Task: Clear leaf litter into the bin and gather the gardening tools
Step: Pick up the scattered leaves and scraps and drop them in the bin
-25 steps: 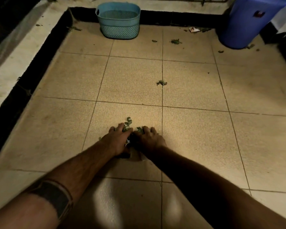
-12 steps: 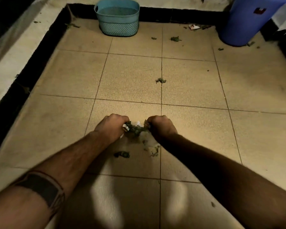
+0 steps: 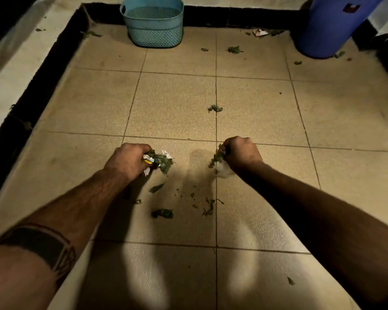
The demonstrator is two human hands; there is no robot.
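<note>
Hands [image 3: 184, 156] parted w/ litter over tiled floor [image 3: 170, 104].

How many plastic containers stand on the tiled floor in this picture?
2. A teal basket stands at the far edge, left of centre. A blue bin stands in the far right corner, partly cut off by the frame. Others may lie outside the view.

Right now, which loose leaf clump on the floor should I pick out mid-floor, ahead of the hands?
Start at the teal basket by the far wall. Come toward the hands along the tile seam right of it. The leaf clump lies alone on that seam, unlike the scraps near the blue bin.
</note>
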